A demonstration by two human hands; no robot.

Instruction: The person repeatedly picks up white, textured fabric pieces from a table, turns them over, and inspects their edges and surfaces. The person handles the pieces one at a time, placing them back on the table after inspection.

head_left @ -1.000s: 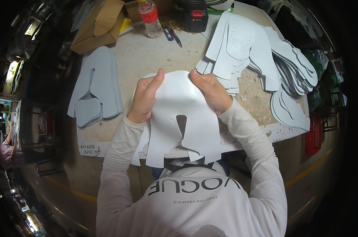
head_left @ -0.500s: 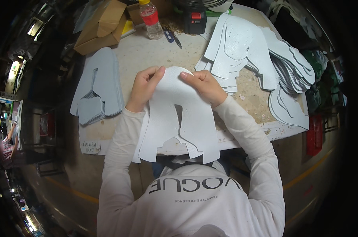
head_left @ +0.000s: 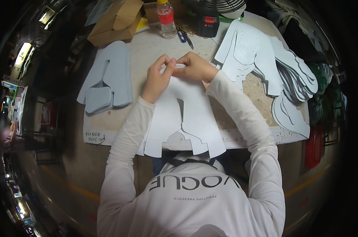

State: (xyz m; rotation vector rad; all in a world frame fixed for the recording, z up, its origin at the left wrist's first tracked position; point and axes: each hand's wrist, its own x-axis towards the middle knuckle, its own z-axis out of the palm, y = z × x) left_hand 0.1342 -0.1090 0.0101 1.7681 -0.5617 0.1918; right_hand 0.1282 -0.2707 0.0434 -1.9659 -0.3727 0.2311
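Note:
White cut shoe-upper pieces (head_left: 194,106), at least two layered, lie before me, their rounded top pointing away and their notched legs hanging over the table's near edge. My left hand (head_left: 160,78) pinches the rounded top edge between thumb and fingers. Close against it, my right hand (head_left: 194,66) is also closed on that edge, its fingertips partly hidden. On the left is a neat stack of pale grey cut pieces (head_left: 121,71) with a slot in the middle. Right of my hands sits a looser pile of white cut pieces (head_left: 248,51), with small holes in the top one.
At the back of the table (head_left: 147,45) stand an open cardboard box (head_left: 115,23), a bottle with a yellow cap (head_left: 167,21), thread snips (head_left: 181,36), a pen (head_left: 190,41) and a black battery-like block (head_left: 207,25). More curved pieces (head_left: 289,118) lie at right; a red crate (head_left: 314,148) is beyond the edge.
My hands have come together at the rounded top of the pieces; before, they held its two sides apart. The whole view has shifted slightly.

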